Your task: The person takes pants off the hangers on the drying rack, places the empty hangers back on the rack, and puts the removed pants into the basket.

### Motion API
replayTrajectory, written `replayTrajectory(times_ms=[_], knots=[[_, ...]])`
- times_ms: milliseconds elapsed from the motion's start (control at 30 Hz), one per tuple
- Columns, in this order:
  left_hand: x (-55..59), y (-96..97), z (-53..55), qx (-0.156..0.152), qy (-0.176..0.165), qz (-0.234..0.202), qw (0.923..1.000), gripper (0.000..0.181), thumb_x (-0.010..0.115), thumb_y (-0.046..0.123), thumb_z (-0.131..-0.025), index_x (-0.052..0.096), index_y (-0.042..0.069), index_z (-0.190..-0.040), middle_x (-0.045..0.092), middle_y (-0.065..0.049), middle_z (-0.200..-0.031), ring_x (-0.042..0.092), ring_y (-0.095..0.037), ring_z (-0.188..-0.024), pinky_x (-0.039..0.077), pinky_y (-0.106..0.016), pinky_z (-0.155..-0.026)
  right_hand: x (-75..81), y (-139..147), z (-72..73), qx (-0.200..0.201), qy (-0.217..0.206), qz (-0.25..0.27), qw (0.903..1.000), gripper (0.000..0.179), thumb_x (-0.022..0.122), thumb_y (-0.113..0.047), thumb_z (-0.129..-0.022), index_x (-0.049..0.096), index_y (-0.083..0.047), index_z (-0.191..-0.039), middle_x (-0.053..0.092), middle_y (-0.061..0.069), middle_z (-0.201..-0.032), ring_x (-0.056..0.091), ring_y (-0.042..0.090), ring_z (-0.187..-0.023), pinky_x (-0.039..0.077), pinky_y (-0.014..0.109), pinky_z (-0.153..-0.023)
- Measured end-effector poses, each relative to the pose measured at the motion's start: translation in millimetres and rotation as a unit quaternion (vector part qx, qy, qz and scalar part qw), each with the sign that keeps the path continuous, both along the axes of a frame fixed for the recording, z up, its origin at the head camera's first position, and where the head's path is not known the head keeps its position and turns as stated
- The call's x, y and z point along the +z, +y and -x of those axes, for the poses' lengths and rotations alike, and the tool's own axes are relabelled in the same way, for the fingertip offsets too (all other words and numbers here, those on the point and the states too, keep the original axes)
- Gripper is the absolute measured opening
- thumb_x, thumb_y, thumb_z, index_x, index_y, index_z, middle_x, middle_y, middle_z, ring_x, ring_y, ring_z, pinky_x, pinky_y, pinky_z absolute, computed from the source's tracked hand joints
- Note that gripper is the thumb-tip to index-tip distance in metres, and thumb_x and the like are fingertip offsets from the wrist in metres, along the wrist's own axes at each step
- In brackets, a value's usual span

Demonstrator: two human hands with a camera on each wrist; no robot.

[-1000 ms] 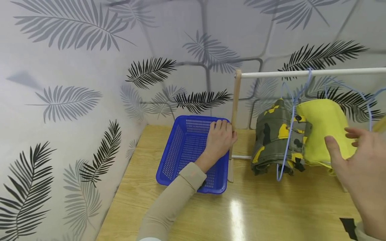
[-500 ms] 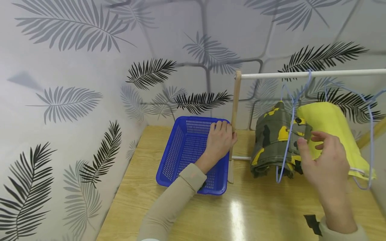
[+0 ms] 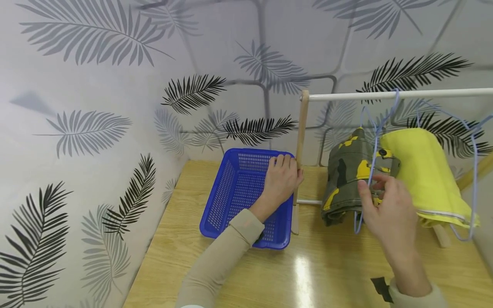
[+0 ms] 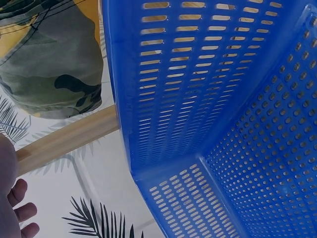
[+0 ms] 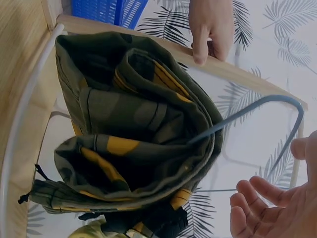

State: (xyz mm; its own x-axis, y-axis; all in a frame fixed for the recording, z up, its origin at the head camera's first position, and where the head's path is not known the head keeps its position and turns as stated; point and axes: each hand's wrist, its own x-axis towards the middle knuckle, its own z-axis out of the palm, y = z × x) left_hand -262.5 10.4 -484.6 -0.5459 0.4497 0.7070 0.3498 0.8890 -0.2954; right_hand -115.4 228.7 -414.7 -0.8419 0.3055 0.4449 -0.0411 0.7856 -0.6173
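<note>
My left hand (image 3: 280,175) grips the wooden side post (image 3: 302,128) of a clothes rack, thumb and fingers round it in the right wrist view. A folded grey-green camouflage garment (image 3: 343,182) with yellow patches hangs over a light-blue hanger (image 3: 372,162) on the rack's white rail (image 3: 346,96). Close in front of the garment is my right hand (image 3: 394,214). In the right wrist view its fingers (image 5: 262,191) are loosely bent and the thumb stands apart; the hanger's bent end (image 5: 297,111) runs between them, and no pinch shows.
To the left of the post a blue perforated basket (image 3: 209,205) stands on the wooden table (image 3: 165,265), under my left forearm. A yellow cloth (image 3: 431,175) hangs on a second blue hanger (image 3: 474,184) at the right. A leaf-patterned wall rises behind the rack.
My right hand has moved left from beside the yellow cloth to the camouflage garment's hanger. The yellow cloth has swung and shifted slightly. My left hand has stayed on the post.
</note>
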Motion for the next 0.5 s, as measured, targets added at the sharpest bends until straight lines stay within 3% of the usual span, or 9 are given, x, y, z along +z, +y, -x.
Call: replayTrajectory(times_ms=[267,500], knots=[[-2.0,0.2,1.2,-0.002,0.006,-0.004,1.0,0.029,0.067,0.044,-0.096,0.063,0.016,-0.09,0.069,0.001,-0.091,0.063,-0.018,-0.089,0.052,-0.033,-0.085,-6.7,-5,1.8,0.007,0.008,-0.007,0.9999,0.049,0.045,-0.038,-0.113,0.064,0.007,-0.12,0.067,0.025,-0.106,0.062,0.041,-0.091,0.045,0.054,-0.066],[-1.4,0.9,0.3,-0.003,0.006,-0.006,1.0,0.028,0.067,0.043,-0.097,0.064,0.016,-0.09,0.069,0.001,-0.091,0.064,-0.018,-0.09,0.053,-0.034,-0.086,-11.5,-8,1.4,0.01,0.006,-0.015,0.9998,0.043,0.046,-0.031,-0.113,0.062,0.006,-0.101,0.063,0.023,-0.092,0.058,0.041,-0.08,0.042,0.05,-0.063]])
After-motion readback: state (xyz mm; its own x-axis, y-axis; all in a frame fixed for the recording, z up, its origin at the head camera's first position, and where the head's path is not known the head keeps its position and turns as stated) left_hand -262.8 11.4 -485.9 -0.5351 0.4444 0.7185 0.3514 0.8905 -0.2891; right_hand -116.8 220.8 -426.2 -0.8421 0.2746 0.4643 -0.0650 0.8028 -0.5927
